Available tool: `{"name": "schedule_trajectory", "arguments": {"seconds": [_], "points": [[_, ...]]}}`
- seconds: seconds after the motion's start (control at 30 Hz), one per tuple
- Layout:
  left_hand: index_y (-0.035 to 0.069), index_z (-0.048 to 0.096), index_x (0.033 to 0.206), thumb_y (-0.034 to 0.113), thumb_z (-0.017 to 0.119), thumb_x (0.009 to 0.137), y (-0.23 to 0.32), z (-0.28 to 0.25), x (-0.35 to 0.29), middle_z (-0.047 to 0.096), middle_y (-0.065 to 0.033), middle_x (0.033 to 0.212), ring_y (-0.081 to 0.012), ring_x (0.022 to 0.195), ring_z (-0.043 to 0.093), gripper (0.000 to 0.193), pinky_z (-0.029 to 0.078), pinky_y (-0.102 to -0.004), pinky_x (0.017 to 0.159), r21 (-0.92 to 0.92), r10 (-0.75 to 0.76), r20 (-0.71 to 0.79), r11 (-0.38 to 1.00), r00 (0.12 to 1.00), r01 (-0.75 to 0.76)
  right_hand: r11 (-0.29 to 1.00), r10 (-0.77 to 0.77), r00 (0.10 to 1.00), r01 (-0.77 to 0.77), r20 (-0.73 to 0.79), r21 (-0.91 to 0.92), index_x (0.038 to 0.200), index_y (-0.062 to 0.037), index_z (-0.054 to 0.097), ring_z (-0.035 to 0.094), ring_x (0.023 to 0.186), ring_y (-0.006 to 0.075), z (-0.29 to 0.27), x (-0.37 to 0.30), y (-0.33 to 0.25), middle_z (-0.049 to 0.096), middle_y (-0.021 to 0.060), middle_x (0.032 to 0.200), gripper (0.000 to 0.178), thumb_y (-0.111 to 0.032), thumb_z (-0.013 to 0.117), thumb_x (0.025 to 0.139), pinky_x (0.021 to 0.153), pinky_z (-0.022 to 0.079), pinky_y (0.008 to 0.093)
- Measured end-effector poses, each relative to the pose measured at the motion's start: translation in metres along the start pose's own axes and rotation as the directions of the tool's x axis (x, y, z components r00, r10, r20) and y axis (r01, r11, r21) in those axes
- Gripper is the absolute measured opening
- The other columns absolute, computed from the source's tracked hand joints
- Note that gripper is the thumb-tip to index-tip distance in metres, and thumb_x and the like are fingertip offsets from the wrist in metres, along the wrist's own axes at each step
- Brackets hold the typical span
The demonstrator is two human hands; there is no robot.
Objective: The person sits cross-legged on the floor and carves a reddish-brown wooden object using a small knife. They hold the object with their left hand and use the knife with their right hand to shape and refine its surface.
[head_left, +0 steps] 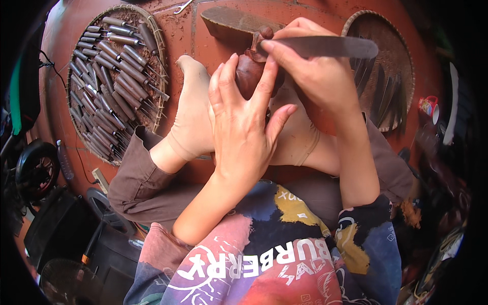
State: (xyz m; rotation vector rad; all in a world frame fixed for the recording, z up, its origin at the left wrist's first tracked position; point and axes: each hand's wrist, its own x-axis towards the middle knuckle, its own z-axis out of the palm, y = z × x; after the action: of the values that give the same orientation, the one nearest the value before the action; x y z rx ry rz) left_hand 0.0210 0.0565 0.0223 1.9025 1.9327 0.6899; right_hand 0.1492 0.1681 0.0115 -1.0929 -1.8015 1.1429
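A dark reddish-brown wooden carving (247,75), with a rounded body and a small knob at its top, sits between my feet. My left hand (241,124) steadies it from the near side, fingers spread over its surface and thumb out to the right. My right hand (320,76) pinches a flat dark file (338,47) with a rounded end. That end points right, while the other end meets the carving's narrow neck just below the knob. The file's working tip is partly hidden by my fingers.
A wooden block (234,24) lies just beyond the carving. At left, a round woven tray (163,48) holds several wood-handled chisels (119,76). Another woven basket (378,15) at right contains several flat dark blades (389,101). A patterned cup (429,108) stands beyond it. Wood shavings dot the red tiles.
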Motion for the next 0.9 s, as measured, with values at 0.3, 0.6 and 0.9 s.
{"name": "schedule_trajectory", "arguments": {"seconds": [0.3, 0.6, 0.9], "points": [[0.026, 0.048, 0.148, 0.034, 0.076, 0.083, 0.004, 0.003, 0.001, 0.031, -0.0266, 0.146, -0.0464, 0.134, 0.032, 0.072, 0.035, -0.0544, 0.106, 0.012, -0.025, 0.007, 1.0, 1.0, 0.024, 0.997, 0.034, 0.989, -0.044, 0.142, 0.068, 0.094, 0.0027, 0.071, 0.068, 0.077, 0.0147, -0.011, 0.011, 0.009, 0.069, 0.0103, 0.078, 0.017, -0.011, 0.073, 0.085, 0.067, 0.052, 0.0268], [0.023, 0.048, 0.149, 0.029, 0.077, 0.083, 0.009, -0.003, 0.006, 0.033, -0.0301, 0.144, -0.047, 0.133, 0.036, 0.072, 0.03, -0.0513, 0.112, 0.069, -0.027, 0.047, 0.997, 0.999, 0.024, 0.796, 0.271, 0.912, -0.392, 0.308, 0.462, 0.098, -0.0021, 0.066, 0.064, 0.081, 0.0067, -0.027, 0.015, 0.013, 0.067, 0.0004, 0.088, 0.012, -0.011, 0.071, 0.091, 0.07, 0.051, 0.0208], [0.028, 0.044, 0.151, 0.026, 0.075, 0.084, 0.0, -0.012, 0.003, 0.025, -0.0295, 0.153, -0.0503, 0.137, 0.03, 0.074, 0.03, -0.0559, 0.113, -0.124, -0.014, 0.096, 0.992, 0.995, 0.026, 0.628, 0.547, 0.837, -0.403, -0.009, 0.666, 0.098, -0.0003, 0.071, 0.064, 0.076, 0.0074, 0.009, -0.014, -0.022, 0.07, 0.0036, 0.086, 0.011, -0.008, 0.071, 0.09, 0.067, 0.05, 0.0203]]}}
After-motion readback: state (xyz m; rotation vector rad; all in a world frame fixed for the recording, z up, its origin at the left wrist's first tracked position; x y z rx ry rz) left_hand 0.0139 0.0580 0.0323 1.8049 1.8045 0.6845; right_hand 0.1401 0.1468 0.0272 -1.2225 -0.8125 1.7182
